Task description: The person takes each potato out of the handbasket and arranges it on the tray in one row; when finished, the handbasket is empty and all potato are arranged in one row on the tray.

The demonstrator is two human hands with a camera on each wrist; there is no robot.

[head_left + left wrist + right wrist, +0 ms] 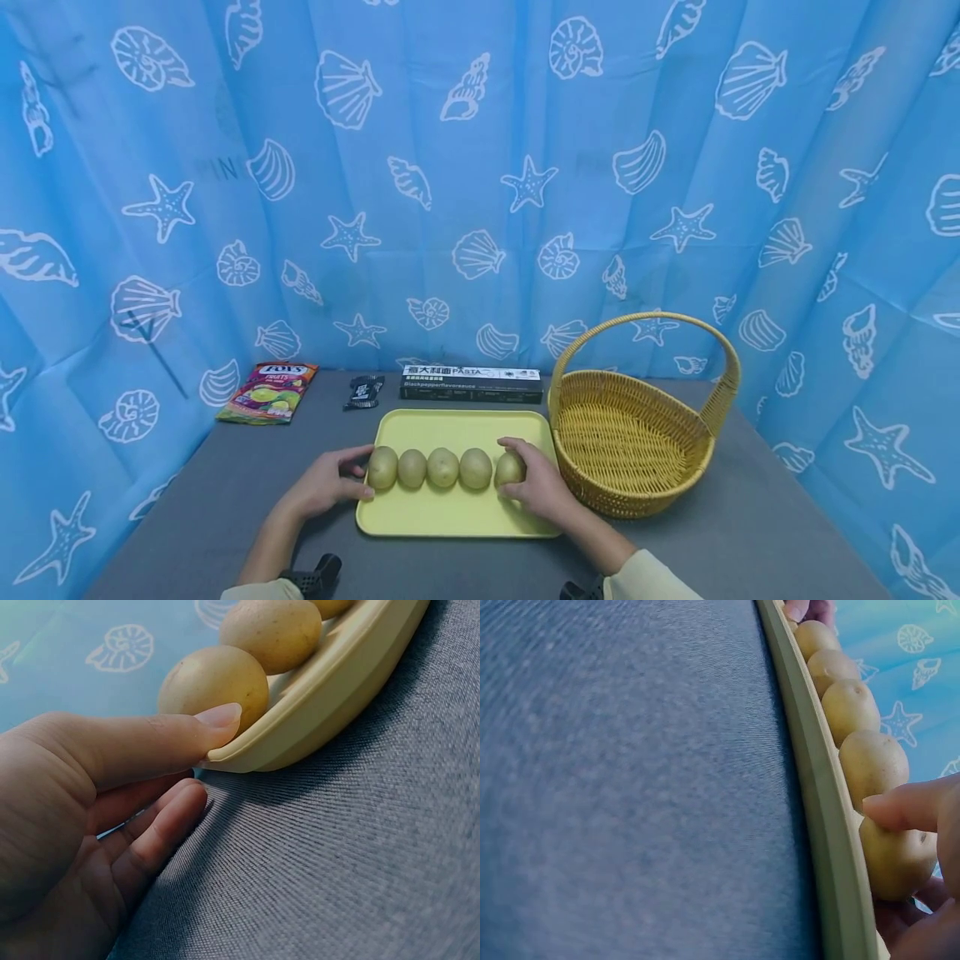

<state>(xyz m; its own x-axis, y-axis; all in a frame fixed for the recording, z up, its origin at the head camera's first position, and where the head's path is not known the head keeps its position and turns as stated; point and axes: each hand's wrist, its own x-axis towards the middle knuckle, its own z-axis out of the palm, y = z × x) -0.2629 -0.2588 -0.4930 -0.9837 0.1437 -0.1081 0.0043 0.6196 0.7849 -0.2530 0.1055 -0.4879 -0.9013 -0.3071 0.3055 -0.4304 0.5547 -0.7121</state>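
Several round potatoes (442, 468) lie in a row across a pale yellow tray (457, 521). At the tray's left edge is my left hand (330, 483); in the left wrist view its thumb (217, 720) lies over the rim beside the end potato (217, 679), with the other fingers lower, outside the rim. My right hand (542, 483) holds the rightmost potato (896, 859), its thumb on the near side and its fingers curled round the far side. That potato sits at the tray's right end, slightly apart from its neighbour in the head view.
Right of the tray stands a wicker basket (626, 500) with a tall handle. Behind the tray lie a black-and-white pasta box (471, 385) and a small black packet (364, 392). A colourful candy bag (270, 393) is at the back left. A blue curtain (450, 167) surrounds the grey table.
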